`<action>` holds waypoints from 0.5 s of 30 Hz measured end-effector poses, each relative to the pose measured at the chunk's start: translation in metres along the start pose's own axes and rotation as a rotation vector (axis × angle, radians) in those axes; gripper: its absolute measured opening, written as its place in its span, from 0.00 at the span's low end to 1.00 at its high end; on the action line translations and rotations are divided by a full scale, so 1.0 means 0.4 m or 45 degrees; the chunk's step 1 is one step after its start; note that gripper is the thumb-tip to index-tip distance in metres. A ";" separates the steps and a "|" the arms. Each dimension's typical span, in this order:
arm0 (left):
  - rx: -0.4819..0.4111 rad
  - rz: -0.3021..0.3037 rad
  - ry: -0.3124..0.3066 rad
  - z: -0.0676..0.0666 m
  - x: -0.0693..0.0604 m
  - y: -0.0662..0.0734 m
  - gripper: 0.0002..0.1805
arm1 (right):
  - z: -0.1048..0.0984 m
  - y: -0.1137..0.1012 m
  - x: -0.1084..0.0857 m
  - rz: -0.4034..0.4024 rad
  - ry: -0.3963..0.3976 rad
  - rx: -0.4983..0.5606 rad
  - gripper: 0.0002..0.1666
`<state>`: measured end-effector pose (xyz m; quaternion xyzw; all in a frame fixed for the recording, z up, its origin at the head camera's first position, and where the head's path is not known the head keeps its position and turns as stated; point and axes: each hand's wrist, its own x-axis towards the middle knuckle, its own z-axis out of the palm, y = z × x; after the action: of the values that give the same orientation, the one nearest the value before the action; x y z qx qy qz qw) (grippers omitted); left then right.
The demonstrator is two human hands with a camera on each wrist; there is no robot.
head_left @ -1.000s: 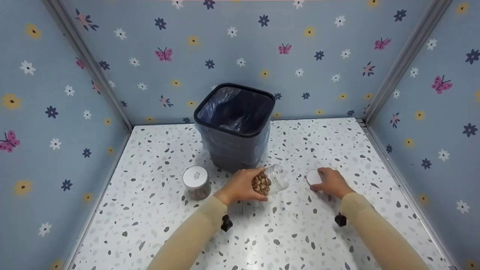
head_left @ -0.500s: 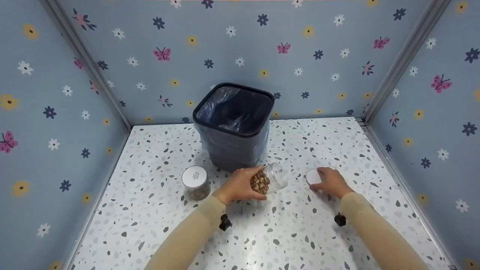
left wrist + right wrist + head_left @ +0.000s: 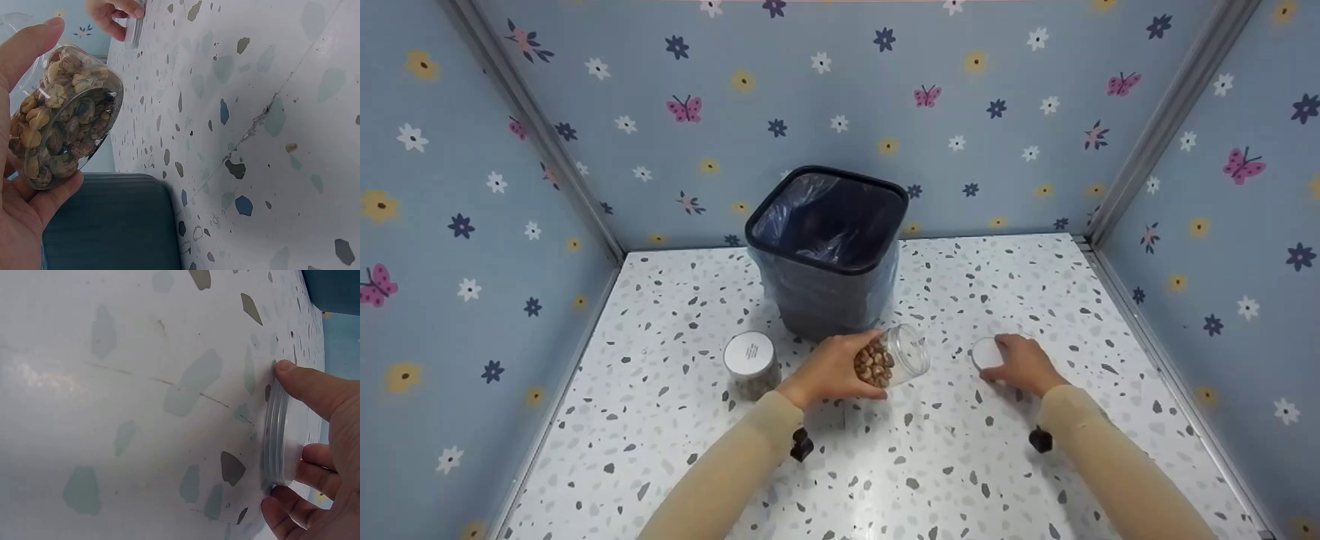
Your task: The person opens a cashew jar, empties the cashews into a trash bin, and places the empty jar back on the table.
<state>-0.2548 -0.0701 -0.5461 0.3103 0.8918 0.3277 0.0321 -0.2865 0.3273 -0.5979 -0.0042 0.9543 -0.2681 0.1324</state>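
Note:
My left hand (image 3: 836, 369) grips a clear plastic jar (image 3: 907, 351) around its base. Brown nut- or bean-like pieces (image 3: 62, 112) fill its lower part. The jar is tilted on its side, its uncovered mouth facing right. In the left wrist view, thumb and fingers wrap the jar from both sides. To the right, my right hand (image 3: 1027, 365) holds a round white lid (image 3: 987, 354) by its rim between thumb and fingers. The right wrist view shows the lid's clear ridged edge (image 3: 274, 433) close to the tabletop; contact cannot be made out.
A second jar (image 3: 754, 367), capped with a labelled white lid, stands left of my left hand. Behind the hands is a dark bin (image 3: 829, 296) lined with a clear bag. Flower-patterned walls (image 3: 840, 90) enclose the speckled table (image 3: 945, 465) at the back and sides.
My left hand and the jar have shifted slightly left, and the jar has turned a little. My right hand stays in place with the lid.

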 end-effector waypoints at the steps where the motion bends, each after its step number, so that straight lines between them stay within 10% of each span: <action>1: 0.001 0.002 0.002 -0.002 -0.001 0.000 0.59 | 0.000 -0.001 -0.001 0.002 0.000 0.005 0.58; 15: 0.001 0.044 0.013 -0.041 -0.022 -0.003 0.58 | -0.001 0.001 0.003 0.042 -0.031 0.023 0.60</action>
<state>-0.2527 -0.0850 -0.5352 0.3239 0.8867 0.3292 0.0219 -0.2878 0.3276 -0.5982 0.0094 0.9501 -0.2743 0.1485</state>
